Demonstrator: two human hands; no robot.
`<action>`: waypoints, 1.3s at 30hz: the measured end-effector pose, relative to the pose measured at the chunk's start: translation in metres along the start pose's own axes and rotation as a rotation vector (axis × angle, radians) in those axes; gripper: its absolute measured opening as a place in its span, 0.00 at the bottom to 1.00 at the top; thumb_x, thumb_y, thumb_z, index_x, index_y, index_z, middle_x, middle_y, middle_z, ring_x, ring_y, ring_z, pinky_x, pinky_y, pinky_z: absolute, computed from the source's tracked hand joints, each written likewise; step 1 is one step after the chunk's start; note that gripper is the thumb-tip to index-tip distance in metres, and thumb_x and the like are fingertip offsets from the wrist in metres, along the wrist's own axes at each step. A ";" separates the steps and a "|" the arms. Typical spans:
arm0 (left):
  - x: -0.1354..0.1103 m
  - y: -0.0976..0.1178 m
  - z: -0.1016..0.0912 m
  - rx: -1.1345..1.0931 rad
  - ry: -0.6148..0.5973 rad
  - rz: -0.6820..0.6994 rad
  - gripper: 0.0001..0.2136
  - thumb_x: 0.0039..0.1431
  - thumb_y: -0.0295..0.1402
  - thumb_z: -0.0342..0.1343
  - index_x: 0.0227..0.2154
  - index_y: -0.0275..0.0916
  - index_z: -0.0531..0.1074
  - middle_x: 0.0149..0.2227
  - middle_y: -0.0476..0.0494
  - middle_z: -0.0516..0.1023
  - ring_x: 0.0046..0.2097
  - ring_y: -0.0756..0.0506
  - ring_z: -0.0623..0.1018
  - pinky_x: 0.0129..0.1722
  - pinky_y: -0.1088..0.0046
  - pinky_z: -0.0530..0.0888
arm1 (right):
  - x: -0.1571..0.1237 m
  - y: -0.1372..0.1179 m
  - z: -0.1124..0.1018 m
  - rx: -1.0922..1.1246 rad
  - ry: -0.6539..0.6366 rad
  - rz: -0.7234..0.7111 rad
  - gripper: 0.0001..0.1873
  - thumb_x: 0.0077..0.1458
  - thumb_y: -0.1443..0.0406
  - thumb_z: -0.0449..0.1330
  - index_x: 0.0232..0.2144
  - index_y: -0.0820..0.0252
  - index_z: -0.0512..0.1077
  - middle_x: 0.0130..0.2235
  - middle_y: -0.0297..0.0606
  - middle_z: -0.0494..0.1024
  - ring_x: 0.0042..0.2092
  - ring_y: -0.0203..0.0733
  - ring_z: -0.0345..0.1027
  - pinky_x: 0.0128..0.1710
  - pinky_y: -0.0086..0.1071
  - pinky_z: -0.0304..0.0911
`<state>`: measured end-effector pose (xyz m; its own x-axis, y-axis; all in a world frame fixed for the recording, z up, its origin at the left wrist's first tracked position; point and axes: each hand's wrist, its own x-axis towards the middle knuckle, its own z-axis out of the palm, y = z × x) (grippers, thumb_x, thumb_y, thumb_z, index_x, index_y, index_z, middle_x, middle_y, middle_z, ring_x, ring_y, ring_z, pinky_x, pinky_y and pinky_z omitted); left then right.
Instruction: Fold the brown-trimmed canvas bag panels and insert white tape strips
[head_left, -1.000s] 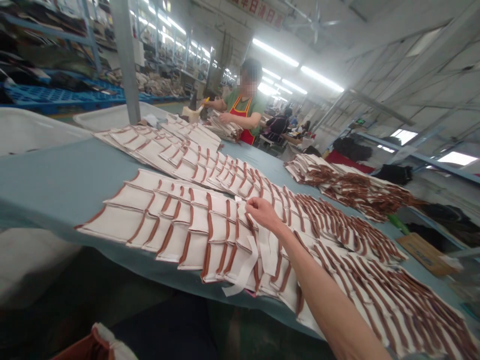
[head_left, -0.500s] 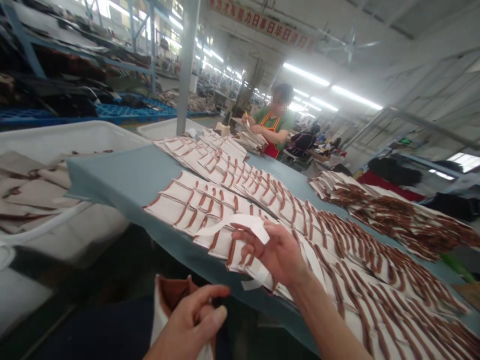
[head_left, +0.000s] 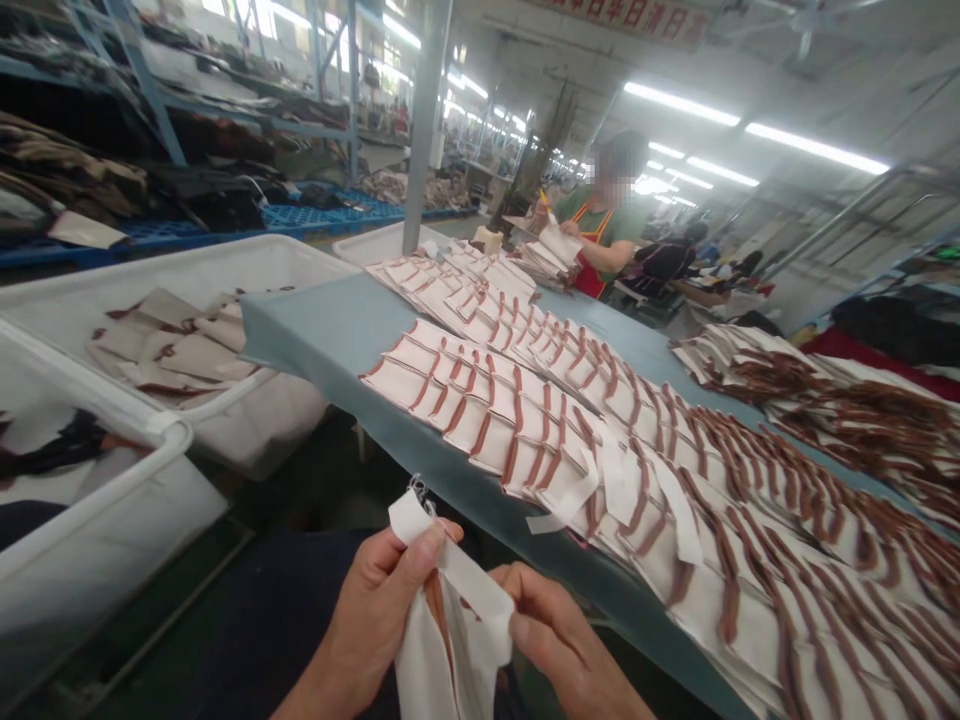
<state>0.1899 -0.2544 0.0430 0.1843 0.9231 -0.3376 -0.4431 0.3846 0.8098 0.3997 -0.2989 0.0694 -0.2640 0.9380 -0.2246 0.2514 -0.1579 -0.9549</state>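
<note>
Low in front of me, a cream fabric piece with brown edging [head_left: 431,655] hangs from my left hand [head_left: 382,600]. The left thumb and fingers pinch its top corner together with one end of a white strip [head_left: 472,585]; loose threads stick up there. My right hand [head_left: 551,630] pinches the other end of this strip, which is stretched across the top of the piece and curls over near the right fingers. More white strips [head_left: 622,480] lie on the rows of cream pieces with brown edges [head_left: 480,400] on the table.
A blue-grey covered table [head_left: 315,325] runs diagonally ahead, its near edge just beyond my hands. White bins [head_left: 285,425] with fabric pieces stand at the left. A heap of brown-edged pieces [head_left: 840,400] lies at the right. Across the table a person [head_left: 607,225] handles similar pieces.
My right hand has come down from above the table with a white strip to the fabric piece. Both hands now pinch the strip at the piece's top. The view has turned left.
</note>
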 end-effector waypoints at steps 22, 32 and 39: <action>-0.043 0.036 0.012 0.543 0.101 0.277 0.15 0.61 0.46 0.66 0.31 0.40 0.89 0.22 0.49 0.78 0.26 0.45 0.75 0.30 0.73 0.76 | 0.035 -0.041 0.051 -0.144 0.404 -0.418 0.09 0.62 0.65 0.63 0.46 0.55 0.78 0.46 0.38 0.87 0.46 0.43 0.82 0.47 0.33 0.75; -0.039 0.035 -0.001 0.724 0.118 0.419 0.15 0.69 0.43 0.58 0.31 0.40 0.83 0.25 0.51 0.79 0.28 0.46 0.75 0.29 0.76 0.73 | 0.018 -0.047 0.066 -0.485 0.752 -0.822 0.12 0.64 0.75 0.60 0.45 0.53 0.73 0.35 0.36 0.83 0.35 0.41 0.78 0.37 0.33 0.73; -0.031 0.026 -0.010 0.878 0.066 0.616 0.13 0.70 0.36 0.54 0.30 0.41 0.79 0.27 0.50 0.83 0.28 0.47 0.81 0.31 0.78 0.76 | 0.031 -0.038 0.081 -0.655 0.634 -0.749 0.10 0.69 0.71 0.58 0.48 0.56 0.76 0.41 0.43 0.85 0.39 0.46 0.81 0.40 0.38 0.76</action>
<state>0.1638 -0.2733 0.0695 0.0850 0.9665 0.2421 0.3470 -0.2564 0.9021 0.3069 -0.2893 0.0828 -0.0851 0.7440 0.6627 0.7089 0.5126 -0.4844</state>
